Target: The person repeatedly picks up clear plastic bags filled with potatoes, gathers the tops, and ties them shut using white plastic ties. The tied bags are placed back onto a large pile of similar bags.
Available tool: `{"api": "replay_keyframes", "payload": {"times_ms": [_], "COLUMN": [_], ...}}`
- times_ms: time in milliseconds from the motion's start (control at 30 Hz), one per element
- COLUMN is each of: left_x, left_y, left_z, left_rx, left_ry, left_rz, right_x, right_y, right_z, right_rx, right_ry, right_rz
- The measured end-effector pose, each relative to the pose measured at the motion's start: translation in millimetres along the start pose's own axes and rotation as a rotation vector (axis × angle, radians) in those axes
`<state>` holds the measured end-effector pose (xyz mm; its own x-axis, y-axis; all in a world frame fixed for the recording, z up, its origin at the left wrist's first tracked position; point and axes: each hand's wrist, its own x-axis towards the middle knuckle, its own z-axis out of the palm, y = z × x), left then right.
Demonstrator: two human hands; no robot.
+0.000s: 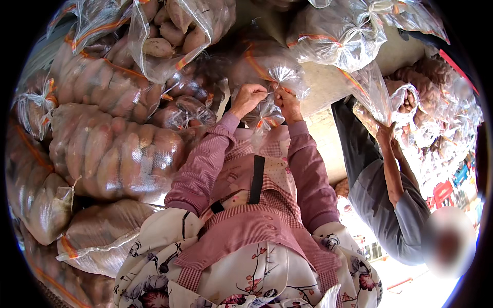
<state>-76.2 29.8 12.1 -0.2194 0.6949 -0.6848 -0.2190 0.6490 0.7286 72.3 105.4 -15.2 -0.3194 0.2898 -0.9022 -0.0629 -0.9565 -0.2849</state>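
My left hand [251, 99] and my right hand [286, 101] are close together at the gathered neck of a clear plastic bag [259, 63] with an orange stripe. The fingers of my left hand pinch a thin white tie [270, 92], which runs across to the pinched fingers of my right hand. The bag's bunched neck fans out shiny around the tie, and its full body bulges beyond my hands. Just below my hands, against the apron, sits another gathered part of clear plastic [265, 117] with orange stripes. What fills the bag is hard to tell.
Large clear bags of sweet potatoes [119, 150] are piled at the left. An open bag [181, 29] shows loose tubers at the top. A tied bag [339, 36] stands at upper right. A co-worker [385, 192] at the right holds another bag's plastic [371, 90], near more filled bags [431, 92].
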Motion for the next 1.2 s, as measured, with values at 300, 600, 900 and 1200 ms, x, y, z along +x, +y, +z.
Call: {"api": "replay_keyframes", "payload": {"times_ms": [300,600,900,1200], "left_x": [50.0,24.5,-74.3,-74.7], "left_y": [58.7,58.6,-35.4,-93.2], "left_z": [11.2,19.6,-1.3,58.9], "left_rx": [1.070,0.780,0.373,-0.856], "left_ry": [-0.124,0.173,0.312,-0.208], "left_rz": [0.634,0.527,-0.308,-0.705], "right_x": [-10.6,-21.6,3.7,-15.2], "right_y": [-28.3,-65.7,-80.3,-92.7], "right_z": [17.0,43.6,28.0,62.5], "right_rx": [-0.542,-1.350,-1.041,-1.338], "right_ry": [0.025,0.384,0.231,0.015], "right_rz": [-0.157,-0.997,-0.762,-1.016]}}
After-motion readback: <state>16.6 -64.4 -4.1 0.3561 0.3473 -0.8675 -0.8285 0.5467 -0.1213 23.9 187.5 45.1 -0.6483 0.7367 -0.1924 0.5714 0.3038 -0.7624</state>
